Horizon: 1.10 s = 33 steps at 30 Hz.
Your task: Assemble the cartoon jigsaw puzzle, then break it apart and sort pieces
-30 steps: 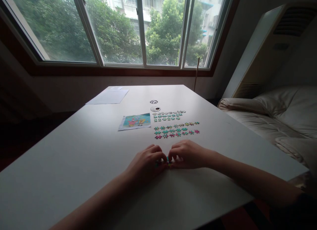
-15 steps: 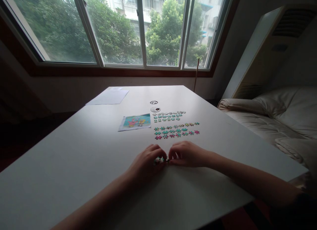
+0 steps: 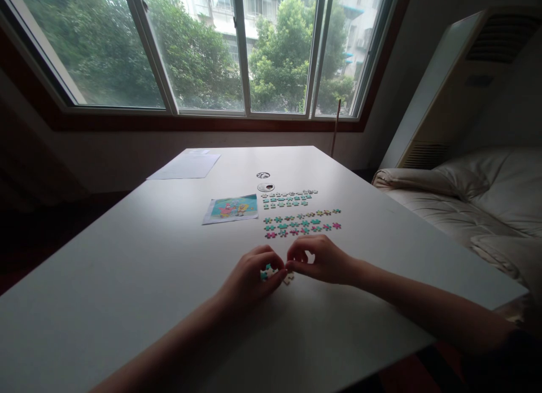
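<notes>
Between thumb and fingers, my left hand (image 3: 256, 271) is curled around a few jigsaw puzzle pieces (image 3: 267, 273), teal and pale, low over the white table. My right hand (image 3: 322, 260) is closed in a pinch, its fingertips meeting those of the left; what they grip is hidden. Just below the fingertips shows a pale jigsaw piece (image 3: 288, 278). Beyond the hands, loose pieces lie in rows: pink and teal ones (image 3: 294, 231) nearest, more teal ones (image 3: 285, 200) farther back. Left of the rows lies a cartoon picture sheet (image 3: 234, 208).
On the white table (image 3: 127, 269), two small round items (image 3: 266, 187) lie behind the rows, and white paper (image 3: 186, 165) is at the far left corner. To the right stand a pale leather sofa (image 3: 440, 198) and a tall floor unit (image 3: 457, 82). Windows line the back wall.
My right hand has risen slightly, its fingertips moving up and a little left. The pale piece below the fingertips now shows more clearly. My left hand has barely shifted.
</notes>
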Each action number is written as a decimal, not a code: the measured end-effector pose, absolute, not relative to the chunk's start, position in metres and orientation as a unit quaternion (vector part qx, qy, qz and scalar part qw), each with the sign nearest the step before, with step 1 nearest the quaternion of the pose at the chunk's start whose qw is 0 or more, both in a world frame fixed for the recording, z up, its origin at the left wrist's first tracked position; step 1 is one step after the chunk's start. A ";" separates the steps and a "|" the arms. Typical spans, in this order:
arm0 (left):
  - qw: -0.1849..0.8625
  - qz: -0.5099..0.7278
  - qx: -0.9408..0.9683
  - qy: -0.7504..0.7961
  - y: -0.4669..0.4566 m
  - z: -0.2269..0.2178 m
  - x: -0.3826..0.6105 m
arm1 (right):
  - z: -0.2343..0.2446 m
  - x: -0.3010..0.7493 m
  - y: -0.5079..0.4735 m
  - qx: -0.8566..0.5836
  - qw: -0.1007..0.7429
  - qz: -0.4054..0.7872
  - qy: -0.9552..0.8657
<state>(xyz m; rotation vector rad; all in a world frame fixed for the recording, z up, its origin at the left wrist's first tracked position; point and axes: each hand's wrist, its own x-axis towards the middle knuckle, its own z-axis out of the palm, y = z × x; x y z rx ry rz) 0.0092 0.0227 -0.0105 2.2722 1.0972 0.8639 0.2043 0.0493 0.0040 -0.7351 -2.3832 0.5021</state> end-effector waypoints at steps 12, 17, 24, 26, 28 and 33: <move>0.389 0.363 0.733 0.425 0.028 -0.009 0.007 | 0.003 0.210 0.052 -0.252 0.313 0.044 -0.915; 0.440 0.368 0.702 0.421 0.028 -0.007 0.009 | 0.003 0.209 0.051 -0.258 0.329 0.018 -0.908; 0.404 0.334 0.740 0.421 0.030 -0.001 0.003 | 0.005 0.212 0.054 -0.246 0.333 -0.013 -0.910; 0.329 0.303 0.788 0.424 0.030 0.004 -0.003 | 0.007 0.216 0.057 -0.258 0.341 -0.024 -0.904; 0.264 0.257 0.835 0.410 0.029 0.008 -0.010 | 0.009 0.221 0.062 -0.271 0.349 -0.038 -0.896; 0.189 0.162 0.897 0.366 0.028 0.007 -0.018 | 0.011 0.231 0.075 -0.292 0.375 -0.079 -0.876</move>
